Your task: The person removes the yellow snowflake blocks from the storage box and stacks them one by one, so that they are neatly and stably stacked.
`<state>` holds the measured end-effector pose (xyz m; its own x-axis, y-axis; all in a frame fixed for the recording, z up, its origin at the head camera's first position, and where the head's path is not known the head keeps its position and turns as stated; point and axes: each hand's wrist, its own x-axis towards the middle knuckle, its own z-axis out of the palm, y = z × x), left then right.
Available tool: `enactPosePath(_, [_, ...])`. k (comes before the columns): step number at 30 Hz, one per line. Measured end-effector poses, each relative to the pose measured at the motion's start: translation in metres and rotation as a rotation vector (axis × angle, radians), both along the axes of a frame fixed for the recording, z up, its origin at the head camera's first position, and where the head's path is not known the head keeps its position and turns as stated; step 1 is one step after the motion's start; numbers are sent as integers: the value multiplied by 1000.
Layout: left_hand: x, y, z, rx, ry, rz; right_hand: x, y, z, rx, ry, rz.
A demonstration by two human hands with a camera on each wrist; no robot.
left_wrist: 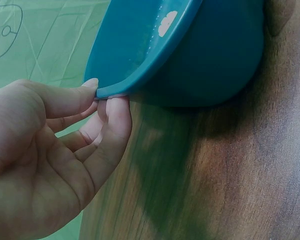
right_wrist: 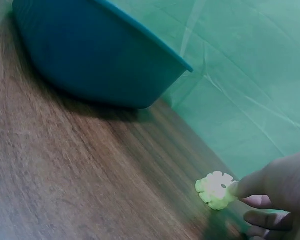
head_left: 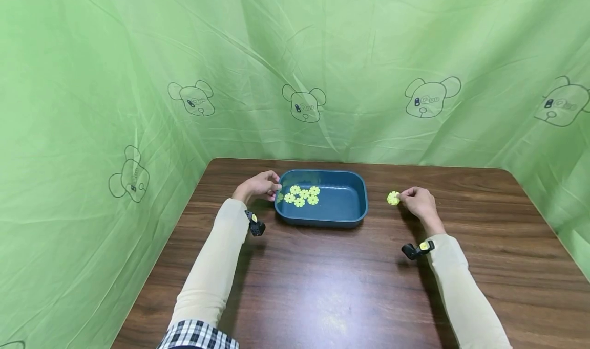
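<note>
A dark blue rectangular basin [head_left: 343,198] stands on the table, with several yellow-green flower-shaped pieces [head_left: 299,202] grouped in its left half. My left hand [head_left: 260,186] pinches the basin's left rim; in the left wrist view the thumb [left_wrist: 70,99] lies over the rim [left_wrist: 112,91] and the fingers lie under it. To the right of the basin, my right hand [head_left: 418,203] pinches one yellow-green flower-shaped piece [head_left: 393,198] by its edge. Seen from the right wrist, that flower piece [right_wrist: 215,191] has notched petals and a small central hole, and is apart from the basin [right_wrist: 105,60].
The brown wooden table [head_left: 286,287] reaches to a green curtain [head_left: 359,42] printed with bear outlines, behind and at the left. Small black devices sit on the left wrist [head_left: 255,224] and the right wrist [head_left: 417,249]. Bright glare lies on the table's front middle.
</note>
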<state>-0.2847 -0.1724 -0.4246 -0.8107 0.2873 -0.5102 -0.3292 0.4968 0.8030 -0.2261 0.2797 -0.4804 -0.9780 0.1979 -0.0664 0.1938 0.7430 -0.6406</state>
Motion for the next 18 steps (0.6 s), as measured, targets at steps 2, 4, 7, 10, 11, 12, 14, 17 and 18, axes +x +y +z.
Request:
enactPosePath(2, [2, 1, 3, 0, -6, -2, -2, 1, -2, 20, 4, 7])
enactPosePath(4, [2, 1, 3, 2, -6, 1, -3, 1, -2, 34, 1, 13])
enactPosePath(7, [2, 1, 2, 2, -4, 6, -3, 1, -2, 45, -5, 18])
enactPosePath(10, [2, 1, 1, -1, 4, 8, -4, 1, -1, 46, -11, 23])
enactPosePath(11, [2, 1, 1, -2, 2, 8, -4, 1, -2, 46, -12, 25])
enactPosePath(12, [2, 1, 2, -2, 1, 8, -4, 1, -2, 46, -14, 26])
enactPosePath(14, [3, 2, 3, -2, -1, 7, -4, 1, -3, 50, -12, 31])
enactPosePath(17, [3, 1, 3, -3, 1, 6, -5, 1, -5, 57, -7, 35])
enactPosePath(18, [3, 1, 3, -4, 3, 5, -5, 1, -5, 59, -6, 35])
